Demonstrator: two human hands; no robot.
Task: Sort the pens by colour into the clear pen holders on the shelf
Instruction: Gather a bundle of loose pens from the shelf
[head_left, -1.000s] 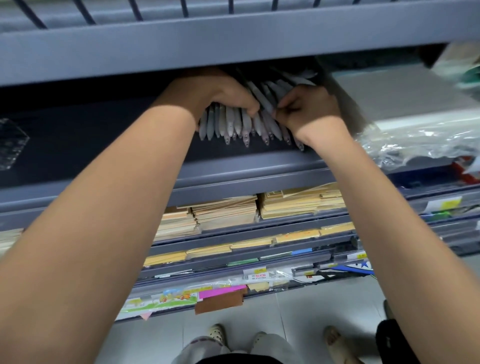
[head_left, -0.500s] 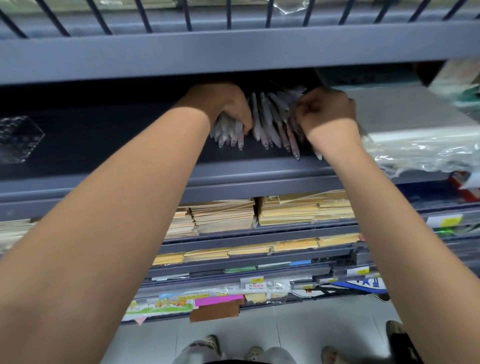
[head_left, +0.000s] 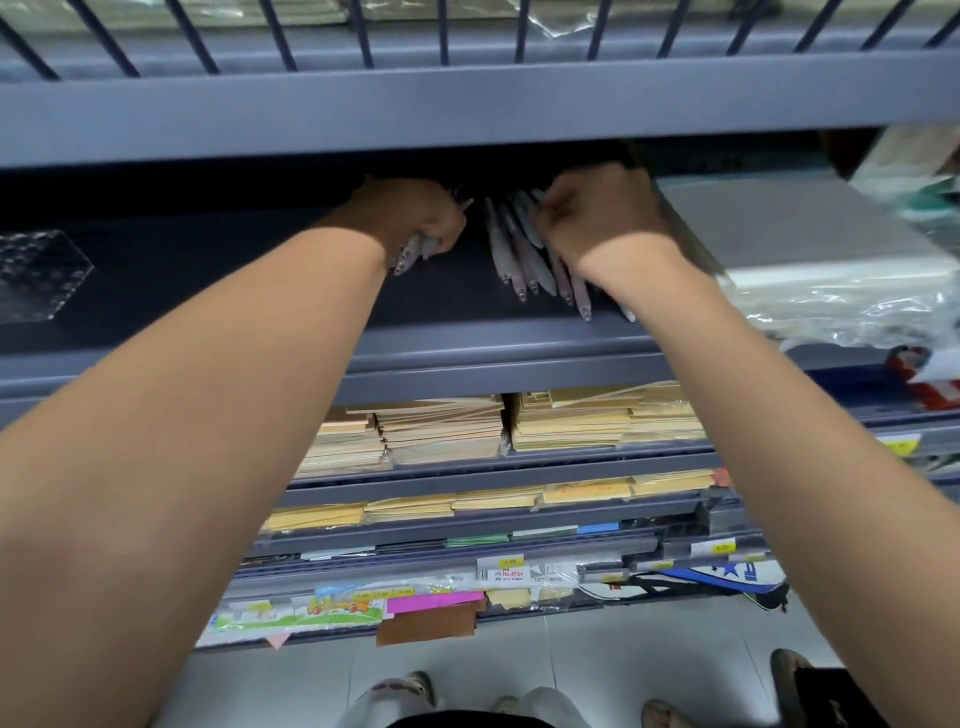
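On the dark grey shelf (head_left: 467, 332) lie grey-white pens in two groups. My left hand (head_left: 415, 218) is closed around a small bunch of pens (head_left: 413, 252), whose tips stick out below the fist. My right hand (head_left: 597, 218) rests on a larger fan of pens (head_left: 519, 254) and pinches their upper ends; several tips point toward the shelf's front edge. A gap of bare shelf separates the two bunches. A clear pen holder (head_left: 36, 275) lies at the far left of the same shelf. The pens' colours cannot be told in the shadow.
A grey box and crumpled clear plastic (head_left: 831, 291) fill the shelf's right side. The shelf above (head_left: 467, 104) overhangs low over my hands. Stacks of tan envelopes (head_left: 467, 431) sit on lower shelves. Feet stand on the tiled floor (head_left: 571, 675) below.
The single fan of pens has split: my left hand pulled a small bunch leftward and closed on it, while my right hand stayed on the larger group.
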